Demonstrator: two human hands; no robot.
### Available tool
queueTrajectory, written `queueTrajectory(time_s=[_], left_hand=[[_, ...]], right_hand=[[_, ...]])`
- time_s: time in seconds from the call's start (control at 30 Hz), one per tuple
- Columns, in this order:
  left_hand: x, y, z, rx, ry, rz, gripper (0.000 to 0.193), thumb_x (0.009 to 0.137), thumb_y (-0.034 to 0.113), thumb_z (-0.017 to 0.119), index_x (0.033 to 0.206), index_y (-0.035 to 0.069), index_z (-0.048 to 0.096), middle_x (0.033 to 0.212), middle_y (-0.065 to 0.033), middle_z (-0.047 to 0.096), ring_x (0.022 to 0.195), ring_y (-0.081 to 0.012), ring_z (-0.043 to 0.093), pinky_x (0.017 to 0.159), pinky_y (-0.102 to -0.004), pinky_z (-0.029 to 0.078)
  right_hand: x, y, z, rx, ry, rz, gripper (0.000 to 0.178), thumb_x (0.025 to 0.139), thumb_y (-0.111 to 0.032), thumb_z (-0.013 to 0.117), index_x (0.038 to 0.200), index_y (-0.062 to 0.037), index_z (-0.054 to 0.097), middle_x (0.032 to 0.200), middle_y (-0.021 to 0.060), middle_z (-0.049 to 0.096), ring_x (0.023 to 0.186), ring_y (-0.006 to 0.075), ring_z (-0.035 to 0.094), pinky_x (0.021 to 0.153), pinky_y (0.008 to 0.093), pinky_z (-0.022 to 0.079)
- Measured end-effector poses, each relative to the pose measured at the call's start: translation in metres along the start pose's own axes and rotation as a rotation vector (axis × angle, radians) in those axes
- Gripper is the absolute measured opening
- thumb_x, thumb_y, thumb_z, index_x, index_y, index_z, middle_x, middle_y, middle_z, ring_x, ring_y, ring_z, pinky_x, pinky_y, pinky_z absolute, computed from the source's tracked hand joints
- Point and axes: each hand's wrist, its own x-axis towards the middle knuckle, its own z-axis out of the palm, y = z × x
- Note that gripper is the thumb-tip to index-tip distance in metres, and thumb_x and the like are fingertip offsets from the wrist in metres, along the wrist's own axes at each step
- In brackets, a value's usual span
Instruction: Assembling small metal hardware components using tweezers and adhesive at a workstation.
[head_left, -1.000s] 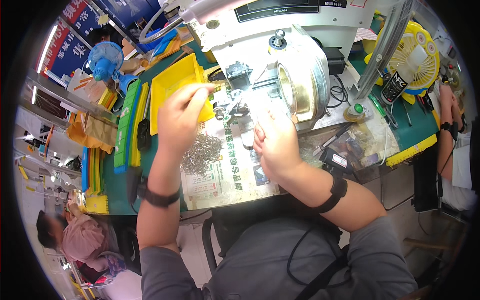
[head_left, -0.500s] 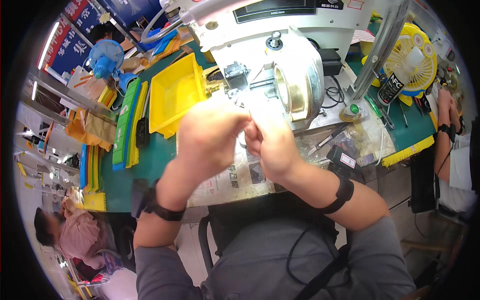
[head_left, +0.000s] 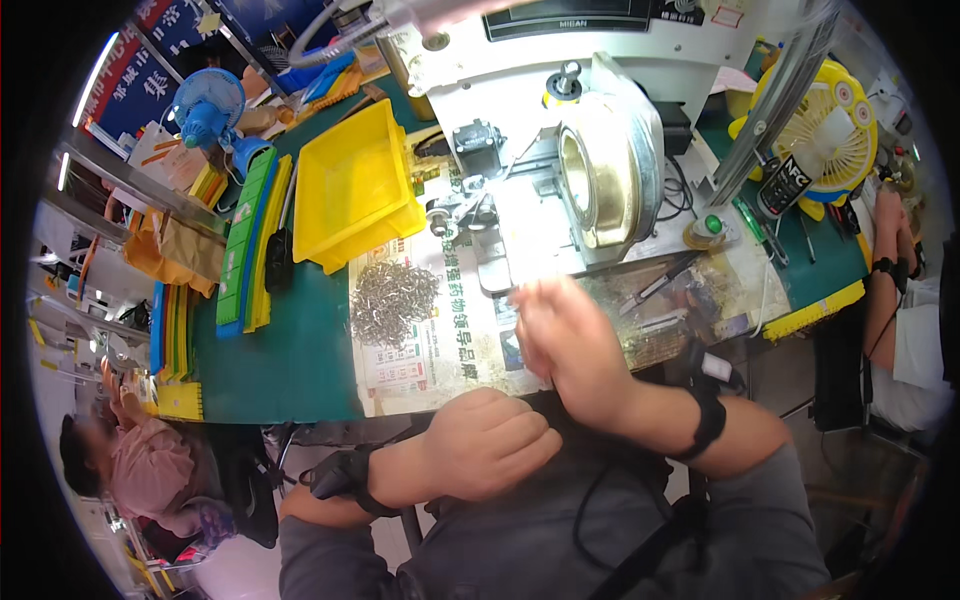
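Observation:
My left hand (head_left: 490, 443) is over my lap, just off the table's front edge, back of the hand up. Its fingers are curled in, and anything inside them is hidden. My right hand (head_left: 570, 340) is raised over the table's front edge, below the machine's wheel. Its fingers are drawn together in a pinch, slightly smeared, and what they hold, if anything, cannot be made out. Beyond both stands a white machine (head_left: 590, 42) with a broad brass-coloured wheel (head_left: 577, 180) and a small metal fixture (head_left: 465, 208). A heap of small wiry metal pieces (head_left: 393, 303) lies on newspaper (head_left: 470, 345).
An empty yellow bin (head_left: 412, 218) stands behind the heap. Stacked coloured trays (head_left: 243, 245) are at the left, with a blue fan (head_left: 208, 105) behind. A yellow fan (head_left: 822, 125), a bottle (head_left: 783, 187) and a green-capped jar (head_left: 708, 230) stand at the right. Other people sit on both sides.
Both hands have come back from the machine's fixture toward me and moved apart. My left hand dropped to my lap, uncovering the heap of metal pieces; the right came down less far.

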Motion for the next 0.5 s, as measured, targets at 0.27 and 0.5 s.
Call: queueTrajectory(time_s=[0.27, 0.5], left_hand=[[0.033, -0.095, -0.059, 0.25, 0.423, -0.401, 0.019, 0.092, 0.012, 0.067, 0.107, 0.0, 0.068, 0.102, -0.0156, 0.07, 0.091, -0.0279, 0.069, 0.083, -0.0342, 0.052], [0.077, -0.189, -0.064, -0.73, 0.044, -0.741, 0.024, 0.091, 0.011, 0.068, 0.109, -0.004, 0.072, 0.109, -0.0104, 0.074, 0.099, -0.0164, 0.067, 0.091, -0.0294, 0.051]], right_hand=[[0.081, 0.013, -0.011, 0.287, 0.201, 0.086, 0.026, 0.107, -0.024, 0.049, 0.084, -0.0148, 0.042, 0.061, -0.0067, 0.036, 0.047, 0.0062, 0.03, 0.044, 0.0242, 0.026], [0.123, 0.017, 0.002, 0.124, 0.378, 0.026, 0.017, 0.105, -0.016, 0.052, 0.096, -0.0023, 0.058, 0.082, 0.0012, 0.057, 0.072, 0.0097, 0.05, 0.067, 0.0274, 0.043]])
